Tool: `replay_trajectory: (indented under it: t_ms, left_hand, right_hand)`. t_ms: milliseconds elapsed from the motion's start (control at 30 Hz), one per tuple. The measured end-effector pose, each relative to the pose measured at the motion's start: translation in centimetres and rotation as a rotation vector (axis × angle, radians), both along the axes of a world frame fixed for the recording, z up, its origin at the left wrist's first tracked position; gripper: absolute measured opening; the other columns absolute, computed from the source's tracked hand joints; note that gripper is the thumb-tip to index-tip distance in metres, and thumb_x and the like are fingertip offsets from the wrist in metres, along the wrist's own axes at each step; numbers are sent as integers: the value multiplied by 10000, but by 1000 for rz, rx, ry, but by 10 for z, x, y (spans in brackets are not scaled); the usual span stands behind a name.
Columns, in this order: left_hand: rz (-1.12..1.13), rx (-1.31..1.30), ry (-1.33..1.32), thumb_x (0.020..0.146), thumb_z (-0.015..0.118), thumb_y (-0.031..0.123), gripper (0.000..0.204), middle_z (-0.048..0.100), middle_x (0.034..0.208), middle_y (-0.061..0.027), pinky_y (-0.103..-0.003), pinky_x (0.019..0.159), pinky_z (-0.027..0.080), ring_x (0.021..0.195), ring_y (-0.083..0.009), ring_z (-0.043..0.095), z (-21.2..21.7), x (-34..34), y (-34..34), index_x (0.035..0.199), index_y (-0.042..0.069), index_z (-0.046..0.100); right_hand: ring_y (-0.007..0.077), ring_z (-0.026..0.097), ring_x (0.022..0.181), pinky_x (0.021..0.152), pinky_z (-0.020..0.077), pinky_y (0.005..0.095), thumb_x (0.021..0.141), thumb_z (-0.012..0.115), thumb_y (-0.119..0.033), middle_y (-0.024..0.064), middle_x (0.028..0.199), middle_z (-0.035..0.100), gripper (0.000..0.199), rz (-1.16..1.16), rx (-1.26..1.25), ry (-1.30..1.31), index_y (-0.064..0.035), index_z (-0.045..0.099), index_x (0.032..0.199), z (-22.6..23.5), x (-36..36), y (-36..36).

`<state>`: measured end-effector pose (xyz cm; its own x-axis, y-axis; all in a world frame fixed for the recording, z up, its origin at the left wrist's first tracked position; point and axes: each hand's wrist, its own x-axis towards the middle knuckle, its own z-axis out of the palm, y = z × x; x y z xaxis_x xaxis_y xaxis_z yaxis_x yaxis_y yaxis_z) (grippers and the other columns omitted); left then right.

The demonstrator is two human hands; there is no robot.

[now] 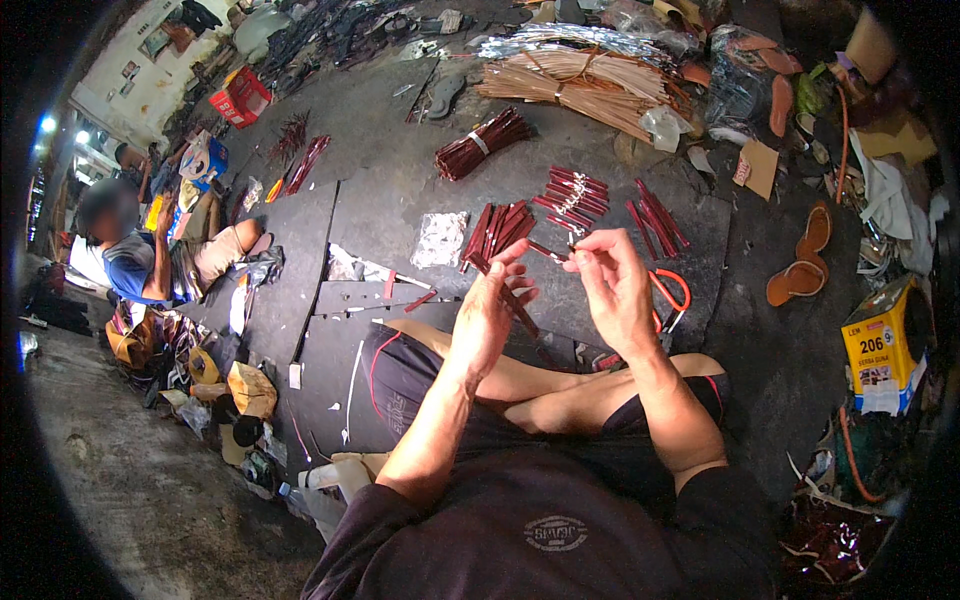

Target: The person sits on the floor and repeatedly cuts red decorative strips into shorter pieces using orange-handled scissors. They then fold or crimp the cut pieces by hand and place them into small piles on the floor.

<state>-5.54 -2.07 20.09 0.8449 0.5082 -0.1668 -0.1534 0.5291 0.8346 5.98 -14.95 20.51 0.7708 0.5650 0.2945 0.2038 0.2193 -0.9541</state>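
- Both hands are working close together above the crossed legs: the left hand [487, 312] is standing almost edge-on, palm turned right, fingers loosely curled around a dark red strap strip [510, 295] that is running slantwise from its fingertips down past the palm.
- Facing it, the right hand [617, 290] is pinching the short upper end of a strip [551, 252] between thumb and forefinger, the other fingers fanning upward.
- That little piece is bridging the gap between the two hands, its long axis lying roughly left to right; both hands are touching the work, and which is nearer I cannot tell.
- Just beyond the right wrist, orange-handled scissors [672, 292] are lying on the dark mat [400, 200].
- Farther out, loose red strips [498, 230] are fanning, then a banded bundle [483, 143].
- Well apart, far left, another person [135, 262] is sitting.
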Motion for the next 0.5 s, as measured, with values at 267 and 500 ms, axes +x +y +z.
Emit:
replay_trajectory:
  t_ms: [267, 500]
  left_hand:
    - [43, 64, 2, 1025, 494, 343, 416, 610, 860, 4, -227, 706, 430, 774, -73, 544, 0, -8, 18, 1308, 47, 565]
    - [140, -1, 69, 999, 560, 294, 359, 674, 874, -38, -217, 730, 503, 789, -100, 638, -6, -15, 22, 1182, -8, 623]
  right_hand:
    - [170, 664, 869, 725, 547, 291, 956, 583, -62, 89, 929, 628, 94, 341, -53, -76, 6, 580, 1022, 23, -29, -10]
    - [324, 652, 851, 699, 521, 384, 884, 624, 1, 137, 937, 627, 136, 161, -107, -476, -28, 590, 1012, 16, -29, 2]
